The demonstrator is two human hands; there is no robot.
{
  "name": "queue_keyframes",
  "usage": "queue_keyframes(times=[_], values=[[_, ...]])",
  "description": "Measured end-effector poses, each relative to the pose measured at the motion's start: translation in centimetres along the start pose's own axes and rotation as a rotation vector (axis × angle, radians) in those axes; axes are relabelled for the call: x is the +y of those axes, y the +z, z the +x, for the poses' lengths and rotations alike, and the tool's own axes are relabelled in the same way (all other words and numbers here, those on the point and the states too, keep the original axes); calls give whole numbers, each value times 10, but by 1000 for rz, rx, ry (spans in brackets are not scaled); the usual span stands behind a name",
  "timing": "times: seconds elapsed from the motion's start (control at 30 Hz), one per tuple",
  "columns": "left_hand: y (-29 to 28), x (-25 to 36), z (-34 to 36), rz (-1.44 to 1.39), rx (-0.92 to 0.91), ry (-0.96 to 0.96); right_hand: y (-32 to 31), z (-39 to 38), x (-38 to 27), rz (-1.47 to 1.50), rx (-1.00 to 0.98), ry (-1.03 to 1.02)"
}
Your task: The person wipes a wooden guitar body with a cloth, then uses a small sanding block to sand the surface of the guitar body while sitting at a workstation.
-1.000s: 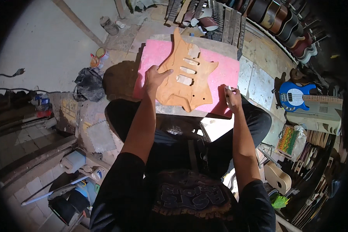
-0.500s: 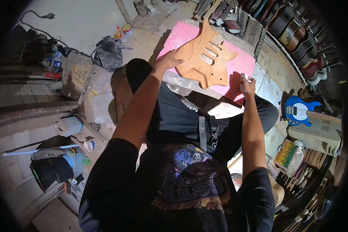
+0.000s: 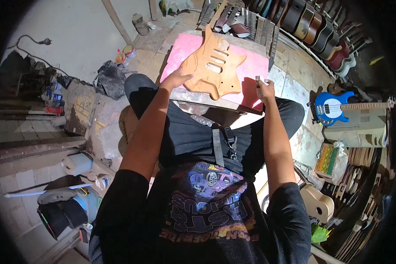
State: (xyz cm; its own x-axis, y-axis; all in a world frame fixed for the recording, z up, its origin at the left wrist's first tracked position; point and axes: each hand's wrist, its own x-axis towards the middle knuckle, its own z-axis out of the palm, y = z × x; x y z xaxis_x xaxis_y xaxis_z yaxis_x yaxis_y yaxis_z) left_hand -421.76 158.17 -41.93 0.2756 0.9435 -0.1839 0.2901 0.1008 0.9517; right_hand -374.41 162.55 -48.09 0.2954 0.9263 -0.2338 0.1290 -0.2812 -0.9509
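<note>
The left hand (image 3: pixel 176 80) grasps the left edge of a wooden guitar body (image 3: pixel 198 66), thumb on the upper face and the other fingers largely hidden. The right hand (image 3: pixel 265 90) is closed around a small pale piece (image 3: pixel 258 79), too small to identify, near the right edge of a pink sheet (image 3: pixel 256 61). The guitar body lies flat on this sheet, to the right of the left hand and to the left of the right hand. Its long axis runs mostly away from the person, one slim horn pointing to the far side. The left hand is nearer, touching it; the right is apart, with shadowed pink between. The bare wood is honey-coloured, smooth-looking and curved, with a pointed right horn, oblong slots and two small dark holes. Beneath the sheet is a worn, greyish surface (image 3: pixel 191 97).
</note>
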Motion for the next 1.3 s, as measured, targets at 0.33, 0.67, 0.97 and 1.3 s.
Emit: queue_keyframes(times=[0.33, 0.67, 0.97, 1.3], values=[[20, -68, -6, -27, 169, -32, 40, -75, -58, 266, 44, 122], [20, -3, 41, 587, 550, -143, 39, -76, -16, -303, 107, -270], [34, 1, 94, 792, 489, -88, 111, -121, -90, -611, -231, -642], [36, 21, 96, 976, 568, -140, 155, -15, -156, -779, -54, -717]])
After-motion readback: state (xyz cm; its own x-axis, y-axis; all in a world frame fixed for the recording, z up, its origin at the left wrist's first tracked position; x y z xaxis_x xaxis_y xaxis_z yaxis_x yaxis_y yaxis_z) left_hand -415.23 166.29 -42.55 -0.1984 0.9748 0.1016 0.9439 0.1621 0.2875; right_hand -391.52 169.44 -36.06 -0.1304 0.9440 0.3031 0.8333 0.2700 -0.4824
